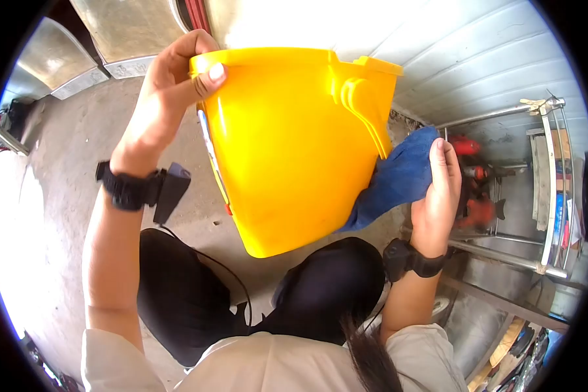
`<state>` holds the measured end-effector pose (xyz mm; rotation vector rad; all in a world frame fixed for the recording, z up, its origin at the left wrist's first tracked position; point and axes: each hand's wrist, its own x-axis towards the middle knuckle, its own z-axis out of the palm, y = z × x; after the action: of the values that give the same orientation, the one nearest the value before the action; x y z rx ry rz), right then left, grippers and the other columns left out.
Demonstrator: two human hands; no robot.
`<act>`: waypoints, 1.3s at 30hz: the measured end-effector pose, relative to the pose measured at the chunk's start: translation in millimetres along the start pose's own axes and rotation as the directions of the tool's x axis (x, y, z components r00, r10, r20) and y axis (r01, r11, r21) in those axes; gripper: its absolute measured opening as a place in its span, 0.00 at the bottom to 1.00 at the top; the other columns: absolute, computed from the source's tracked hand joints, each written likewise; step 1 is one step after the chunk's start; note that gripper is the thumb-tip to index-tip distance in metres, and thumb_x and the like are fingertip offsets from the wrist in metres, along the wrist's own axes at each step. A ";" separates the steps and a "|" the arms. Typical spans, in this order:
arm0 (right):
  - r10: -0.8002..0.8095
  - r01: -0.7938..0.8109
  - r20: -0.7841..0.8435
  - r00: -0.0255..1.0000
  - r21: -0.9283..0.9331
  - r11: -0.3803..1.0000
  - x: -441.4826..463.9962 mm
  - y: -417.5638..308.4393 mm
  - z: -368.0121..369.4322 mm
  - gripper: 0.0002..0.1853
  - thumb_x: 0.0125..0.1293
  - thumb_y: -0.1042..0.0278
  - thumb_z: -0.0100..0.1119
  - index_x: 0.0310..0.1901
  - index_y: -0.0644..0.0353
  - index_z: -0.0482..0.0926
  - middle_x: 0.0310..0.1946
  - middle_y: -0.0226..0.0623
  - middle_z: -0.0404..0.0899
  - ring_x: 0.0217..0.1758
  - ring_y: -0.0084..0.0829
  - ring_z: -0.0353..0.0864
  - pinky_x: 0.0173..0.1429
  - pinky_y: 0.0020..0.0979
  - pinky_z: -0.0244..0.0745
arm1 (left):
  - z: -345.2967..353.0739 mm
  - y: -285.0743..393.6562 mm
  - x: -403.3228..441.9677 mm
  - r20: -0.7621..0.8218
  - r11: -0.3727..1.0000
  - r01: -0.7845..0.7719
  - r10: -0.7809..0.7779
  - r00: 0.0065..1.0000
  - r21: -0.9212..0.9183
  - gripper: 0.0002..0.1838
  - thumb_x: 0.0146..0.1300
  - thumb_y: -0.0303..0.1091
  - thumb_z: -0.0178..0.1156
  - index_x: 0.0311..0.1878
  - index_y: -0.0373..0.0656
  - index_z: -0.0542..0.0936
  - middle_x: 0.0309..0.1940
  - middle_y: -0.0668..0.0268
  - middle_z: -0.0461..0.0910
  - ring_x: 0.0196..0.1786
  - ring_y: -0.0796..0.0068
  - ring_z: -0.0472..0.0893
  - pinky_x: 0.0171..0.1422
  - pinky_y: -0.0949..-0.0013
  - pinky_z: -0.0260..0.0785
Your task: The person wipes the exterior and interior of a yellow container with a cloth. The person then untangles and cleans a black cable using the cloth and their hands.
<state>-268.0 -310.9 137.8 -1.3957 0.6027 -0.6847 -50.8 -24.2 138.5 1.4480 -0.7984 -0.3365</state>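
A yellow bucket (287,150) hangs tilted in front of me above my knees. My left hand (183,78) grips its rim at the upper left, thumb on the outside and fingers behind. On the bucket's right side, my right hand (440,189) holds a blue cloth (398,176), which lies against the lower right wall. The bucket's folded yellow handle (366,114) shows near the upper right. A label edge runs down the left side. The inside of the bucket is hidden.
At the right stands a metal rack (550,189) with red tools (480,209) inside, beside a white panelled wall (503,59). Metal-faced boxes (127,29) stand at the upper left. Below lies a concrete floor (65,163); a cable (209,258) runs over my left knee.
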 end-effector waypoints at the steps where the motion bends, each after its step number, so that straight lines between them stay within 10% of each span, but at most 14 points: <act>1: 0.013 -0.013 0.004 1.000 0.023 1.000 -1.3 -1.1 0.9 0.10 0.71 0.62 0.60 0.43 0.61 0.79 0.36 0.23 0.75 0.42 0.15 0.70 0.51 0.20 0.64 | -7.0 -12.2 3.4 0.030 0.998 0.024 -0.023 0.999 -0.062 0.16 0.61 0.47 0.70 0.37 0.47 0.77 0.29 0.71 0.78 0.34 0.81 0.77 0.39 0.76 0.70; 15: 0.107 -0.102 0.072 0.992 -0.069 0.992 -0.6 15.3 11.0 0.10 0.73 0.62 0.57 0.44 0.60 0.79 0.39 0.25 0.79 0.42 0.18 0.76 0.51 0.23 0.70 | -34.5 -132.9 21.7 0.060 0.900 0.404 -0.400 0.914 -0.165 0.15 0.65 0.50 0.63 0.32 0.51 0.73 0.31 0.71 0.76 0.44 0.74 0.72 0.59 0.65 0.58; 24: 0.236 -0.318 0.231 0.944 0.448 0.836 -26.9 -79.2 40.7 0.17 0.72 0.58 0.55 0.52 0.63 0.79 0.47 0.38 0.83 0.50 0.32 0.83 0.58 0.35 0.77 | -67.4 -141.9 31.6 -0.136 0.874 0.465 -0.449 0.883 0.138 0.19 0.75 0.44 0.49 0.62 0.45 0.73 0.61 0.60 0.75 0.69 0.65 0.64 0.77 0.56 0.46; 26: 0.197 -0.227 0.113 0.974 0.445 0.867 -20.0 -76.6 62.7 0.15 0.71 0.59 0.57 0.50 0.62 0.80 0.48 0.37 0.83 0.48 0.30 0.83 0.56 0.34 0.77 | -80.7 -161.1 27.0 -0.172 0.887 0.452 -0.433 0.885 0.093 0.19 0.75 0.40 0.48 0.65 0.47 0.71 0.64 0.58 0.72 0.71 0.62 0.62 0.76 0.56 0.50; 28: 0.117 -0.068 -0.113 0.987 0.364 0.929 -1.1 -54.2 91.8 0.13 0.68 0.60 0.62 0.47 0.60 0.82 0.46 0.33 0.84 0.47 0.26 0.82 0.53 0.30 0.76 | -72.8 -164.2 8.3 -0.331 0.778 0.349 -0.192 0.924 0.522 0.20 0.74 0.37 0.48 0.66 0.46 0.70 0.66 0.56 0.69 0.71 0.58 0.63 0.76 0.57 0.53; 29: 0.066 -0.061 0.000 0.998 0.380 0.923 12.2 -31.0 97.9 0.11 0.67 0.62 0.63 0.45 0.58 0.82 0.42 0.30 0.83 0.44 0.24 0.81 0.50 0.28 0.75 | -69.7 -162.5 1.6 -0.361 0.639 0.311 -0.055 0.931 0.703 0.20 0.74 0.36 0.48 0.67 0.46 0.69 0.67 0.54 0.68 0.71 0.55 0.63 0.76 0.57 0.55; 35: -0.238 0.227 0.348 0.907 0.073 0.971 31.4 65.5 172.8 0.15 0.69 0.67 0.60 0.53 0.67 0.76 0.43 0.38 0.81 0.44 0.28 0.80 0.51 0.28 0.75 | -74.7 -139.1 -10.8 -0.187 0.856 0.245 -0.177 0.966 0.455 0.22 0.73 0.29 0.46 0.69 0.48 0.68 0.71 0.57 0.64 0.73 0.55 0.62 0.78 0.62 0.53; 37: -0.542 0.757 0.574 0.613 -0.231 0.611 62.1 105.6 181.3 0.15 0.67 0.69 0.60 0.53 0.65 0.78 0.44 0.43 0.81 0.47 0.39 0.80 0.55 0.34 0.74 | -72.6 -133.2 -11.6 -0.135 0.842 0.203 -0.156 0.979 0.499 0.22 0.74 0.27 0.44 0.70 0.49 0.68 0.72 0.59 0.64 0.73 0.56 0.63 0.79 0.64 0.52; 39: -0.473 0.793 0.671 0.571 -0.302 0.528 68.6 103.1 184.1 0.14 0.65 0.71 0.62 0.51 0.64 0.80 0.44 0.45 0.81 0.50 0.44 0.79 0.57 0.36 0.73 | -62.4 -140.3 -14.2 -0.190 0.748 0.151 -0.034 0.981 0.647 0.22 0.74 0.27 0.45 0.69 0.49 0.69 0.71 0.59 0.64 0.73 0.56 0.64 0.79 0.63 0.53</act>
<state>-78.4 -233.5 52.6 -2.3609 -0.2584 -0.6906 16.3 12.9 4.7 2.1614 -0.7397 0.0153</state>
